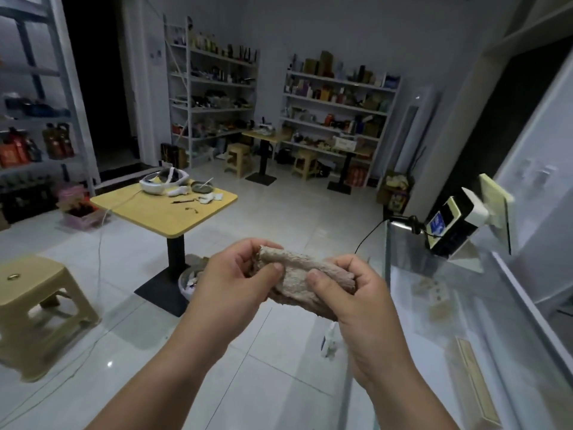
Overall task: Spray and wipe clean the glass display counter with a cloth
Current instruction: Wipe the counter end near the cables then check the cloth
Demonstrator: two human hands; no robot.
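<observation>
A beige fluffy cloth (302,276), folded into a thick pad, is held up in front of me between both hands. My left hand (238,274) grips its left end, thumb on top. My right hand (350,293) grips the right end, thumb pressed on the front. The glass display counter (440,305) stretches along the right side, its top pane below and to the right of my hands. A small white spray bottle (330,341) shows just under my right hand, partly hidden by it.
A payment terminal on a stand (449,225) with a cable sits at the counter's far end. A yellow table (164,209) with a white headset stands ahead left, a beige stool (37,308) nearer left. Stocked shelves line the back wall.
</observation>
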